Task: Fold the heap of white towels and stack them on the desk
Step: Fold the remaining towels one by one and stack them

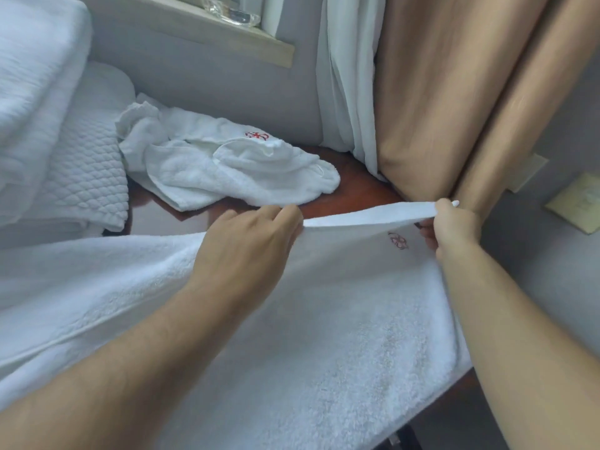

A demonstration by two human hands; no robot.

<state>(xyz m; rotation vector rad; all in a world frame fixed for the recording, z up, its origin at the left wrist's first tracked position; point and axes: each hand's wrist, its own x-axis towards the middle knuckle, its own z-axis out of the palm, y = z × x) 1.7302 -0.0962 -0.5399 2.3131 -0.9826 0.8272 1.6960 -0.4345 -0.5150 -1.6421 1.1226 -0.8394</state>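
A large white towel [324,319] with a small red emblem lies spread over the near part of the dark red-brown desk [357,190]. Its far edge is lifted off the surface and pulled taut between both hands. My left hand [250,241] pinches that edge near the middle. My right hand [454,225] grips the edge at its right corner, close to the curtain. Behind them a crumpled heap of white towels [220,167], one showing a red emblem, rests on the desk's far left part.
A bed with a quilted white cover [74,177] and bedding borders the desk on the left. Tan curtains [454,92] and a white sheer curtain [347,76] hang at the back right. A window ledge [214,30] holds a glass ashtray. Grey wall runs behind.
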